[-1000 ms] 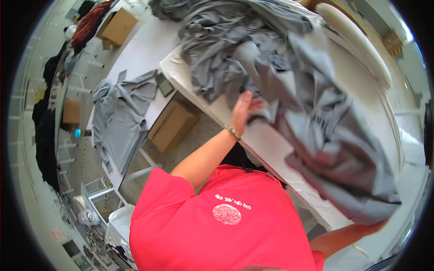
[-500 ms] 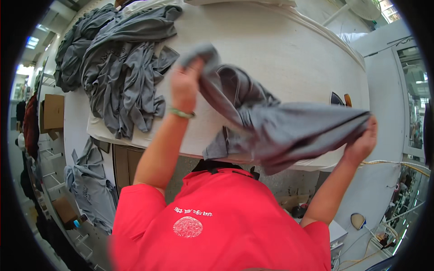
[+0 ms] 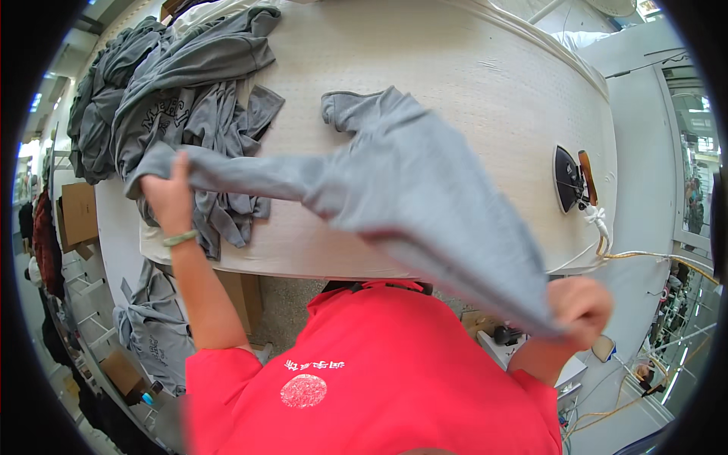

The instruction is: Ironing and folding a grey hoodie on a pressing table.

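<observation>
A grey long-sleeved sweatshirt (image 3: 409, 174) is stretched in the air and across the white padded table (image 3: 462, 68). By the end of one sleeve, my left hand (image 3: 170, 196) grips it, close to the pile of grey garments (image 3: 205, 61). My right hand (image 3: 580, 307), smeared by motion, is closed on the sweatshirt's lower corner, off the table's front edge at the right. The other sleeve lies bent on the table top. Part of the cloth near my right hand is blurred.
An iron (image 3: 569, 178) with a brown handle and a pale cord stands at the table's right end. Another grey garment (image 3: 155, 326) hangs below left, near cardboard boxes (image 3: 78, 216). A wall with a glass pane (image 3: 688, 152) rises at the right.
My left hand has swung left and down, drawing the sleeve out straight. My right hand has come down and a little left. The sweatshirt has spread flatter, and the iron is uncovered.
</observation>
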{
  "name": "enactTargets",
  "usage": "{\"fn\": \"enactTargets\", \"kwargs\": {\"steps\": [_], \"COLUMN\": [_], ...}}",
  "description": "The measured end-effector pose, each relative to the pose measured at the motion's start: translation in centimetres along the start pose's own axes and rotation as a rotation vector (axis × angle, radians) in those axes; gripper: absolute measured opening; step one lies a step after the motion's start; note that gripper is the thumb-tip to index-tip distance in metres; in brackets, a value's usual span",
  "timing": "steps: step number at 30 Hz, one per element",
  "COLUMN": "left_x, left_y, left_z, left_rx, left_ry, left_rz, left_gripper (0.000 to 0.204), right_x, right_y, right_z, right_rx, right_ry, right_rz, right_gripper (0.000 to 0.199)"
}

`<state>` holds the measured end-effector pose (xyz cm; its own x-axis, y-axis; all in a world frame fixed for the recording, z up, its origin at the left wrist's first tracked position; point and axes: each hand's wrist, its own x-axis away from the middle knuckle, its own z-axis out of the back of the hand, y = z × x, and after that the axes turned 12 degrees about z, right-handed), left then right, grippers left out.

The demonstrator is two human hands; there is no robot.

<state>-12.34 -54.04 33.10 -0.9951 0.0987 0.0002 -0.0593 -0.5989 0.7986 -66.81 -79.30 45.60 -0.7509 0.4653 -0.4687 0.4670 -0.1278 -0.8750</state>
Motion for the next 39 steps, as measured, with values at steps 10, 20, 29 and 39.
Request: {"fn": "enactTargets", "kwargs": {"steps": [10,20,29,39], "left_x": [17.6,16.0,26.4,34.0], "left_y": [1.3,17.9,26.2,26.3], "left_z": [-22.1,-12.4,-3.1,-3.9], "left_rx": [-0.476,0.28,-0.131,-0.376], "left_ry": [-0.915,-1.578,-1.432,-0.76], "left_rz": [-0.209,-0.342,-1.009,-1.151], "left_gripper": [0.051,0.017,0.021,0.029], "right_x": [-3.9,-5.6,-4.4,3.3], "right_y": [8.6,7.5,12.8,5.7], "right_z": [-13.4,-4.6,2.0,11.1], "right_rx": [0.106,0.955,0.716,0.584], "right_ry": [-0.627,0.057,-0.559,-0.218], "right_rz": [-0.328,0.009,0.392,0.137], "right_gripper": [0.012,0.047,0.026,0.016]}}
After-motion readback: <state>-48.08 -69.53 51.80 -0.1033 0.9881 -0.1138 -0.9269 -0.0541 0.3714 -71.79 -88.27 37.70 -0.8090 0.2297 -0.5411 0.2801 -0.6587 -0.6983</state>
